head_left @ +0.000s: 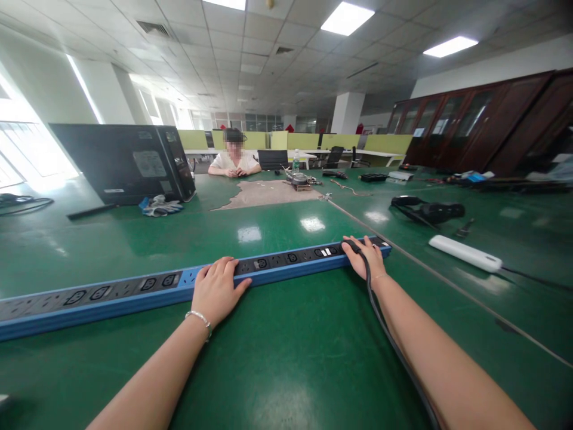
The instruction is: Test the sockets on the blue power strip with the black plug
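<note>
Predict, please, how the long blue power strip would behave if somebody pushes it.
The power strip looks stiff, lying straight along its length. Its flat, boxy sides suggest it would hardly roll. On the glossy green table, it might slide.

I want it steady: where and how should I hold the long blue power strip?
Likely from above and the near side, across the blue power strip where the left hand lies: fingers toward the far edge, thumb nearer. The strip lies flat, long and slim enough to span.
</note>
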Tool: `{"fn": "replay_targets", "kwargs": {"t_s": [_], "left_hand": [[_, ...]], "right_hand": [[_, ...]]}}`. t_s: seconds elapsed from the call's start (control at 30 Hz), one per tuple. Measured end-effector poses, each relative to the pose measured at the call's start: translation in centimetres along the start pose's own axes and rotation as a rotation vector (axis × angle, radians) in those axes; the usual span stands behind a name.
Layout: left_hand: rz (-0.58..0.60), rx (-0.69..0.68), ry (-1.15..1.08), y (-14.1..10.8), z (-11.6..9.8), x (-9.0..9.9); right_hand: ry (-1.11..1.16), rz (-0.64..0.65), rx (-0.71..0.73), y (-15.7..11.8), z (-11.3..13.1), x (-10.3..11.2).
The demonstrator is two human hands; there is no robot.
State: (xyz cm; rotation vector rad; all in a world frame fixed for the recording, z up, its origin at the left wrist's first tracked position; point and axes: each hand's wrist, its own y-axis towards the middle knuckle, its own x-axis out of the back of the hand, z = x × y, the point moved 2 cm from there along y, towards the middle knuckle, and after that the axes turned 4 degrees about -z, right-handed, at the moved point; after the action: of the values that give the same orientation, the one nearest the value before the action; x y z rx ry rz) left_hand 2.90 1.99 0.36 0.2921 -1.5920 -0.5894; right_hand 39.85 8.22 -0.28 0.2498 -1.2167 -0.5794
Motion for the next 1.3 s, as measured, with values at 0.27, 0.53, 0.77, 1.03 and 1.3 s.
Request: {"fn": "replay_targets", "kwargs": {"t_s": [0.27,0.53,0.77,1.03,1.3], "left_hand": [[-0.003,0.002,-0.011,0.04,-0.12,0.23],[-0.002,0.004,-0.001,0.05,-0.18,0.18],[-0.007,-0.003,-0.007,0.07,-0.14,0.27],[-0.007,-0.002,-0.003,0.08,-0.17,0.18],[0.004,0.0,-0.01,0.08,-0.24,0.33]], "right_hand": [[-0.011,-0.032,0.055,-0.57,-0.08,-0.2],[-0.001,0.01,-0.002,0.05,0.0,-0.16],[0.067,-0.113,0.104,-0.7,-0.09,-0.65],[0.108,-0.146,0.139,-0.48,0.13,-0.49],[0.206,-0.111,0.056,-0.07,-0.07,-0.04]]}}
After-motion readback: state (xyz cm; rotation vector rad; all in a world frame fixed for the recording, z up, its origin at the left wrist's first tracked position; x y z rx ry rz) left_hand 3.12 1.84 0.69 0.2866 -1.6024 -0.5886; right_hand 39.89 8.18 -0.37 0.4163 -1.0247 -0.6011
